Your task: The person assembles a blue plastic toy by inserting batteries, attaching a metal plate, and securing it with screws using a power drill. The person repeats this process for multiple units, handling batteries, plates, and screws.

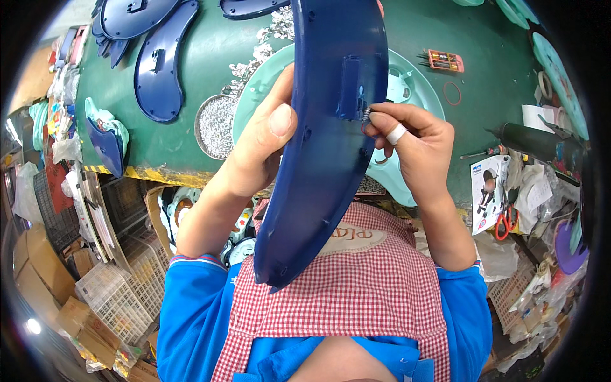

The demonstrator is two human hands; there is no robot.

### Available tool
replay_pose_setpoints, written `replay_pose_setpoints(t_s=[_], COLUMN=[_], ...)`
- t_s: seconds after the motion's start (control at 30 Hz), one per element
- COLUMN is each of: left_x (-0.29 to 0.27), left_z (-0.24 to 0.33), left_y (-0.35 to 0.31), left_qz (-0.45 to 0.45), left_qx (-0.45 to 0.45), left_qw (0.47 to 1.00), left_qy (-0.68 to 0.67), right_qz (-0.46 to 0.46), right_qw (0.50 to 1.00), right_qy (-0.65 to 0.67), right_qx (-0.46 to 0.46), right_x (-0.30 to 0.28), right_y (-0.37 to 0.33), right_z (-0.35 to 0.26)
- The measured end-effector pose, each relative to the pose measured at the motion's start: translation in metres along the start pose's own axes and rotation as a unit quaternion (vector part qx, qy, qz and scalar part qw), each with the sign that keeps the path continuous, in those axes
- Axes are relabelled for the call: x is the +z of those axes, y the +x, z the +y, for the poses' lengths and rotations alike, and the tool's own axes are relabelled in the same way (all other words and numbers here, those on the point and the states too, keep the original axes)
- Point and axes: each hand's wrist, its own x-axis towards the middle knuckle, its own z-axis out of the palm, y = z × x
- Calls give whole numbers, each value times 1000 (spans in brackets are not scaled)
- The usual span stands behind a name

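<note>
- Left hand (258, 141): clamped on the blue panel (318, 165), over the worktop's (487, 89) edge.
- Right hand (418, 141): pinching a spring (366, 114) beside the panel's fitting (349, 86); seemingly not yet seated.
- Beyond: other panels (153, 92) lie about; whether finished, cannot tell.

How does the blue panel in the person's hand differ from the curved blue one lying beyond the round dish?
The held panel is raised in the left hand; the table panel lies on the green tabletop. The right hand holds a small spring by the held panel; no hand touches the table panel. Both are dark blue and curved.
</note>
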Motion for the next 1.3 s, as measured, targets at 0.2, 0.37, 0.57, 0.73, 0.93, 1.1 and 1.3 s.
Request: replay_pose_setpoints(t_s=[0.2, 0.37, 0.57, 0.73, 0.93, 1.1, 1.3], left_x=[0, -1, -6, -10, 1, 14, -84], left_z=[-2, -5, -9, -16, 0, 7, 6], left_y=[2, 7, 11, 12, 3, 16, 56], left_qz=[-6, -13, -18, -22, 32, 44, 139], left_qx=[8, 9, 17, 13, -15, 86, 67], left_qw=[1000, 1000, 999, 999, 999, 981, 917], left_qy=[16, 19, 35, 43, 24, 168, 369], right_qz=[-51, -130, -28, -12, -132, -125, 21], right_qw=[994, 970, 979, 970, 952, 982, 973], right_qy=[49, 142, -80, -64, -135, 88, 224], right_qx=[84, 149, -188, -235, -242, -112, 61], right_x=[-7, -15, -1, 2, -5, 3, -92], right_y=[13, 23, 12, 10, 15, 21, 27], right_z=[-11, 1, 11, 28, 17, -26, -35])
